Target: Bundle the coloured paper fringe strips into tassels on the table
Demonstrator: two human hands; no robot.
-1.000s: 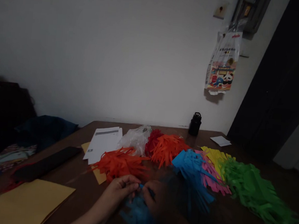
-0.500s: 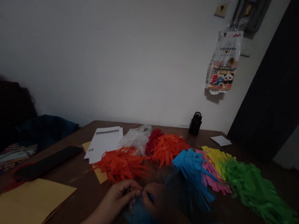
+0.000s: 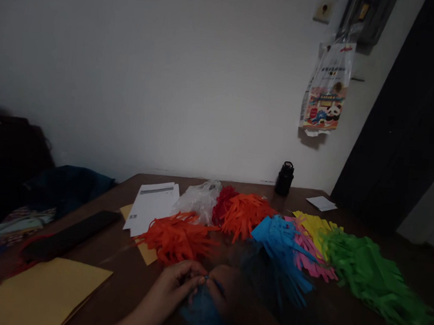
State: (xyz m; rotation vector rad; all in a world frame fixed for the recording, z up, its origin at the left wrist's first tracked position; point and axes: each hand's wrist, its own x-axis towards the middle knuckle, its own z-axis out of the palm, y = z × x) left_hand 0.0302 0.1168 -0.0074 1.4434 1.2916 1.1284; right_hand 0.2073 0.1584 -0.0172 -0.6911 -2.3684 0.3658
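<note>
Both hands meet at the lower middle of the head view, pinching the top of a blue fringed paper tassel (image 3: 203, 314). My left hand (image 3: 177, 287) has thumb and forefinger pressed together on its tip. My right hand (image 3: 229, 288), dark and blurred, grips the same spot from the other side. The tassel's strips hang below the fingers. Just beyond my left hand lies an orange fringed paper bundle (image 3: 177, 237). To the right of my right hand rests another blue fringed paper bundle (image 3: 283, 253).
Farther back are an orange-red fringed bundle (image 3: 248, 212) and a clear plastic bag (image 3: 201, 199). Pink (image 3: 309, 255), yellow (image 3: 315, 228) and green fringed paper (image 3: 373, 275) lie right. White sheets (image 3: 153, 205), a dark case (image 3: 70, 236) and a yellow envelope (image 3: 41, 291) lie left. A black bottle (image 3: 284, 179) stands behind.
The view has shifted very slightly. Both hands stay together at the blue tassel's top, with only small finger movement. The other things lie as before.
</note>
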